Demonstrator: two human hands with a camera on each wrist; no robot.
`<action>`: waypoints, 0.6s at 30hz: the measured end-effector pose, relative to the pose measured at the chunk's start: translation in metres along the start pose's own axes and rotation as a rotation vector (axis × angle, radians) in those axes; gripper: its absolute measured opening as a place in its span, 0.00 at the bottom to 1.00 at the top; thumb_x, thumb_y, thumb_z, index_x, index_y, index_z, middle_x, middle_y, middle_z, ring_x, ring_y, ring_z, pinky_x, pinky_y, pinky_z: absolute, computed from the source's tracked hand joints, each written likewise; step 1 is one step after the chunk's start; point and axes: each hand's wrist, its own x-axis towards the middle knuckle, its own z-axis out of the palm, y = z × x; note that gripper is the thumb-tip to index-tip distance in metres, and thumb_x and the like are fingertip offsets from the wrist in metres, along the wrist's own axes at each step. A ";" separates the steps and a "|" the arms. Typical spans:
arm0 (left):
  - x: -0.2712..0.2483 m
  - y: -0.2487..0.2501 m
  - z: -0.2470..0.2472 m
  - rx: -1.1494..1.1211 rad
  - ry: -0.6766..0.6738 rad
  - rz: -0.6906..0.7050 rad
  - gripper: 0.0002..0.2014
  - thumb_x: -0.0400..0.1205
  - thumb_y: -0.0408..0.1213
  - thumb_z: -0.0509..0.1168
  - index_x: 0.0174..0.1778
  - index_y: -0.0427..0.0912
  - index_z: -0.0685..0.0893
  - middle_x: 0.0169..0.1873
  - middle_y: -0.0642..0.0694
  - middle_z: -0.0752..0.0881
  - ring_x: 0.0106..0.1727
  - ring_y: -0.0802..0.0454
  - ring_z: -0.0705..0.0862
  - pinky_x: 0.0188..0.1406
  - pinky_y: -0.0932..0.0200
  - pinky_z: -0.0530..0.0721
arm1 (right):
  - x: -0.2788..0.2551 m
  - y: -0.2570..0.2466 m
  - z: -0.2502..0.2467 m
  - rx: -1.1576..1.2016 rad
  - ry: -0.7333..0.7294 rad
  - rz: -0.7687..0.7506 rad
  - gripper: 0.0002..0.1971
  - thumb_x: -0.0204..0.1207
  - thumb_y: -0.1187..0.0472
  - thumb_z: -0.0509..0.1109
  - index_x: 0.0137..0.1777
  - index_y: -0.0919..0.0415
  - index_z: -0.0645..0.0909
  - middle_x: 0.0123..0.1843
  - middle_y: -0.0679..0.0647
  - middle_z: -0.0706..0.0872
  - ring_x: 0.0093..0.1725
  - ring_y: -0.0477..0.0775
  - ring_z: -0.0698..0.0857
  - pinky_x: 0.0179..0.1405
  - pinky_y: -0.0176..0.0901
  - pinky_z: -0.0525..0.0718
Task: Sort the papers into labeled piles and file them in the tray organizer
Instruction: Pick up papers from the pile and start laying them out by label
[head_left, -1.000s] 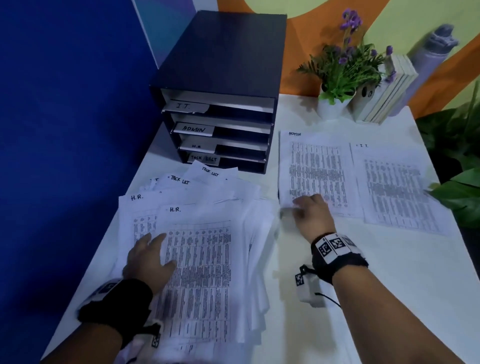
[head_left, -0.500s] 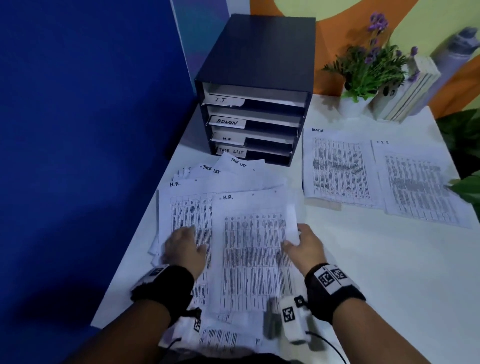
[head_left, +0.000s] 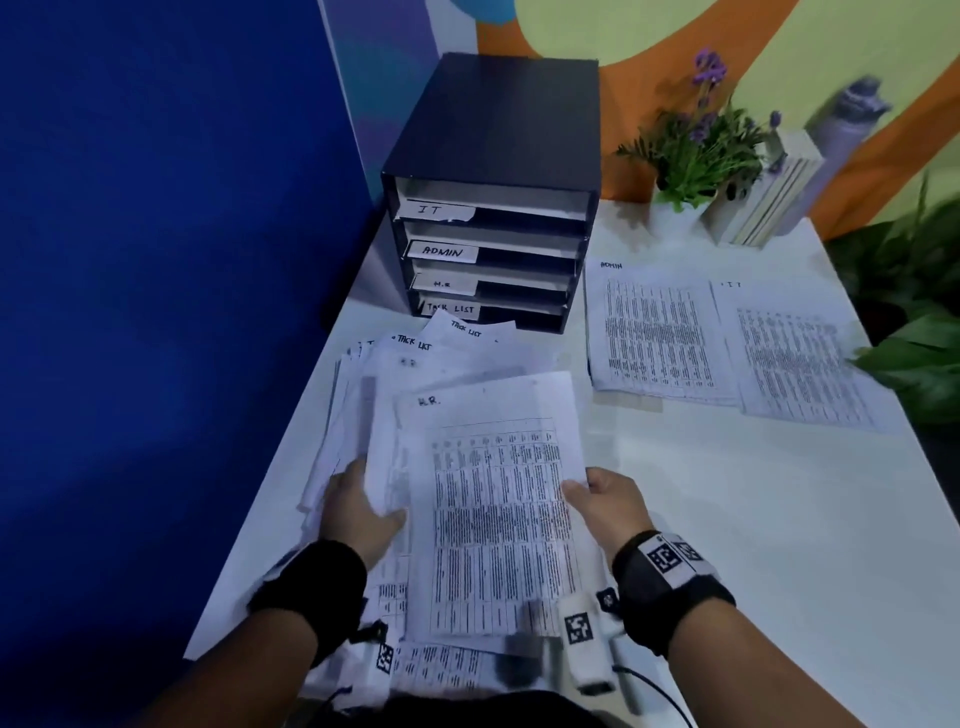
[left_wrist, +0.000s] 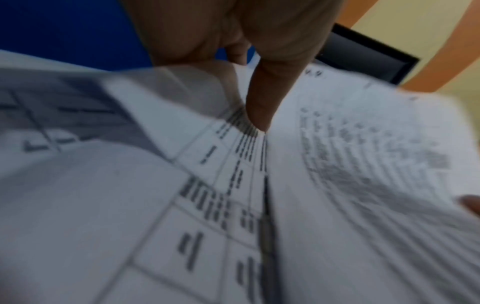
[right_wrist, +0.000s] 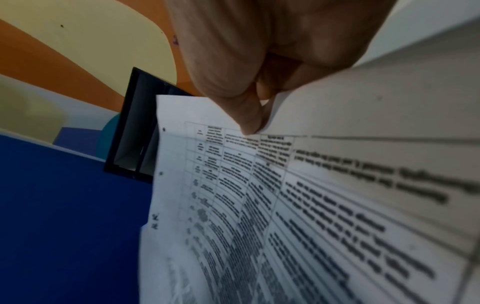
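Observation:
A loose heap of printed papers (head_left: 457, 358) lies at the table's left, with TACK LIST and H.R. sheets showing. My left hand (head_left: 358, 512) grips the heap's left side, thumb (left_wrist: 259, 102) on top. My right hand (head_left: 602, 499) pinches the right edge of the top H.R. sheet (head_left: 493, 493), held raised and tilted; the thumb (right_wrist: 246, 115) lies on its printed face (right_wrist: 259, 205). The dark tray organizer (head_left: 498, 130) stands behind, slots labeled IT, ADMIN, H.R and TACK LIST. An ADMIN pile (head_left: 654, 332) and an IT pile (head_left: 795, 353) lie to its right.
A blue partition (head_left: 156, 312) borders the white table (head_left: 727, 545) on the left. At the back right stand a potted lavender plant (head_left: 696, 156), upright books (head_left: 769, 192) and a grey bottle (head_left: 841, 135). Large green leaves (head_left: 914, 353) reach over the right edge.
My right hand left the ADMIN pile, came back to the heap and took the H.R. sheet's right edge. My left hand went from resting flat to gripping the heap's left side.

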 end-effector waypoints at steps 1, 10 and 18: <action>-0.004 0.002 0.005 -0.055 -0.064 0.032 0.38 0.71 0.30 0.77 0.76 0.45 0.70 0.67 0.47 0.76 0.68 0.45 0.78 0.70 0.54 0.75 | 0.002 0.004 0.000 -0.010 0.015 0.000 0.14 0.75 0.59 0.72 0.31 0.65 0.77 0.28 0.55 0.83 0.33 0.54 0.79 0.38 0.44 0.76; -0.019 0.021 0.015 -0.026 -0.225 0.105 0.24 0.78 0.56 0.59 0.68 0.50 0.80 0.64 0.48 0.84 0.65 0.49 0.81 0.68 0.52 0.77 | 0.003 0.009 -0.028 -0.010 0.085 0.078 0.18 0.75 0.55 0.74 0.59 0.66 0.83 0.56 0.60 0.88 0.58 0.61 0.85 0.65 0.55 0.81; -0.006 0.003 -0.002 0.228 0.030 -0.256 0.50 0.64 0.40 0.82 0.79 0.43 0.63 0.71 0.35 0.69 0.69 0.35 0.73 0.71 0.49 0.73 | -0.020 0.015 -0.013 -0.139 0.000 -0.026 0.16 0.79 0.53 0.70 0.58 0.66 0.84 0.52 0.54 0.88 0.52 0.56 0.86 0.52 0.41 0.80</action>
